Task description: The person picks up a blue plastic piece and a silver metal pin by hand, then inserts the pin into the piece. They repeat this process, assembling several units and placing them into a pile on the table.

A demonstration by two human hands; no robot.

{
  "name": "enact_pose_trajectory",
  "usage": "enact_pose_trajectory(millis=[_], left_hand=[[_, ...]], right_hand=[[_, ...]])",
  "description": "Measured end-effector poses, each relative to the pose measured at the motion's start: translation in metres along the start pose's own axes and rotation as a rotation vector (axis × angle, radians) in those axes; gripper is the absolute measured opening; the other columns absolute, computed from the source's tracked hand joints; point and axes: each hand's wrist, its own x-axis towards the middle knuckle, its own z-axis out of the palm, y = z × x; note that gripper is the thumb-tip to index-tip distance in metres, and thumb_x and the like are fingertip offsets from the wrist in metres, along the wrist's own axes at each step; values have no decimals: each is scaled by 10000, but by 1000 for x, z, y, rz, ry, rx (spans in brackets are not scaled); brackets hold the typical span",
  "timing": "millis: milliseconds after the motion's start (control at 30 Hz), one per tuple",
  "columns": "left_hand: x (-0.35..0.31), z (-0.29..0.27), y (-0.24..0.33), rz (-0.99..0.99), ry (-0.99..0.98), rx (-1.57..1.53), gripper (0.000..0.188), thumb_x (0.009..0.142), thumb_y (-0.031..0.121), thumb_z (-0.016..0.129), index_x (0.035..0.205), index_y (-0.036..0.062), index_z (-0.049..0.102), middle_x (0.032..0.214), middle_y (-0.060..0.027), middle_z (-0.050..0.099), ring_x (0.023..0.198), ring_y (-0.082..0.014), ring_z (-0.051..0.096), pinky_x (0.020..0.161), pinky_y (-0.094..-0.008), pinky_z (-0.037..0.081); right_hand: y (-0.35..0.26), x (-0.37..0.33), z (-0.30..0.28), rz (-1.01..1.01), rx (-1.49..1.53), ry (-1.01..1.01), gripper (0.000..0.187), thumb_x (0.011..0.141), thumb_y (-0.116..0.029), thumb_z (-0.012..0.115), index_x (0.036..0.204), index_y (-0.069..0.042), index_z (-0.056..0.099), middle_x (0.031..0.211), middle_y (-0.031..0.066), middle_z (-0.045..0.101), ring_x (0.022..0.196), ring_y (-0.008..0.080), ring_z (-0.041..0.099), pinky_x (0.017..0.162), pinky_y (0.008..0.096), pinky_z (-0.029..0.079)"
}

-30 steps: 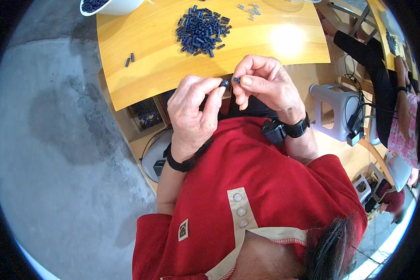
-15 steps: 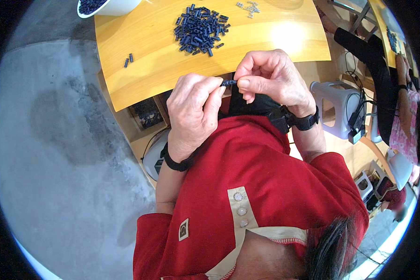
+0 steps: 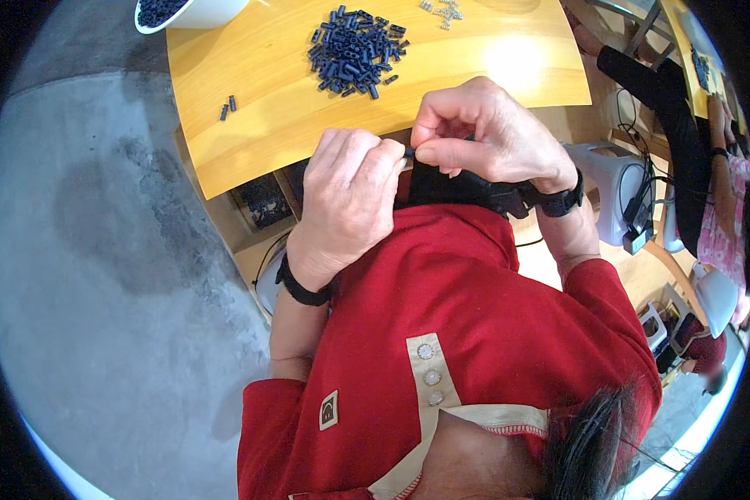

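Grey concrete floor (image 3: 100,275) fills the left half of the frame, bare and wide open beside the worktop's curved left edge. Above it, the yellow wooden worktop (image 3: 267,92) spans the upper centre, its near edge running from the left middle up toward the right. A red shirt (image 3: 467,333) with a cream button placket and a small square patch on its chest takes the lower centre. At the right edge, another person's arm and patterned pink garment (image 3: 721,225) show, well apart from the hands.

A white bowl (image 3: 196,10) of dark pieces sits at the upper left corner of the worktop, cut by the frame. A heap of small dark blue pieces (image 3: 357,50) lies at upper centre, with open wood all round it; two stray pieces (image 3: 227,107) lie nearer the left edge, and a few pale metal bits (image 3: 443,10) sit at the top.

Both hands meet just below the worktop's near edge. The left hand (image 3: 346,200) curls its fingers into a narrow grip, and the right hand (image 3: 483,137) pinches thumb against forefinger; between their tips sits a tiny dark piece (image 3: 409,153), mostly hidden.
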Motion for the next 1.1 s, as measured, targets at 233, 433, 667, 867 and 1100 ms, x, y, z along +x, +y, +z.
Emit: enact_pose_trajectory(millis=[233,433,667,867,1100], left_hand=[[2,8,4,-83,96,-32,241,735,-39,689,941,32,586,776,-99,531,681,-285,545,613,-394,420],[2,7,7,-133,97,-28,230,757,-40,721,949,37,622,749,-103,579,687,-288,574,613,-389,459],[4,7,9,-103,56,22,207,742,-32,720,921,50,656,711,-81,538,626,-268,519,590,-378,402],[-8,12,5,-105,55,3,255,737,-32,711,983,30,680,695,-76,527,619,-263,513,580,-374,398],[-19,16,2,-82,70,-102,249,707,-47,717,946,9,675,697,-84,535,612,-265,506,564,-375,398]], right_hand=[[55,9,17,19,916,-93,241,913,-222,694,968,7,641,774,79,689,607,124,656,549,221,544],[87,13,45,-29,1206,-121,487,892,-434,681,1077,11,613,865,94,707,684,131,669,596,262,549],[79,20,42,-96,1131,-247,479,841,-405,753,1049,5,618,673,-22,536,505,61,390,466,217,320],[71,17,50,31,1176,-258,452,803,-387,790,935,-7,585,637,-37,463,484,41,325,418,203,240],[70,10,64,102,1322,-232,428,764,-269,844,834,-53,481,644,-51,412,460,27,300,383,196,183]])
